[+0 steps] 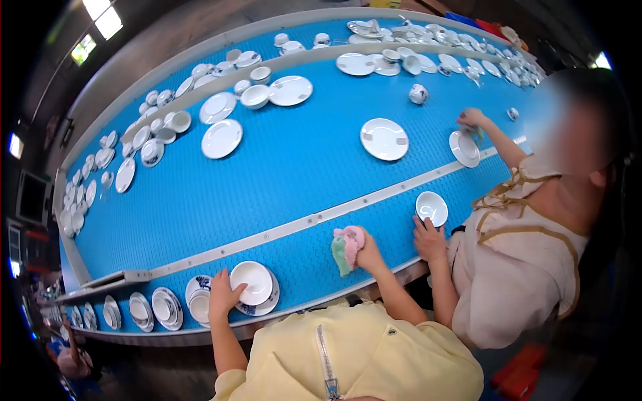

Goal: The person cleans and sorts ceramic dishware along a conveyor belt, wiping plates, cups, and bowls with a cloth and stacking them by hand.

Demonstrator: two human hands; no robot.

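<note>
My left hand [224, 294] is at the left edge of a white bowl [251, 282], its thumb over the rim and its fingers along the side. Under that bowl lies a plate with a blue pattern [267, 305]. Just left of the hand stands another plate [193, 285] carrying a small white bowl [200, 307]. A bunched pink and green cloth [346, 246] is gripped in my right hand [369, 252], above the blue belt and apart from any dish.
To my right a co-worker holds a white bowl [432, 208] in one hand and reaches to a plate [464, 148] with the other. A rail [294, 224] divides the blue belt [301, 167]. Stacked dishes [166, 308] line the near lane leftward; a large plate [384, 139] lies beyond.
</note>
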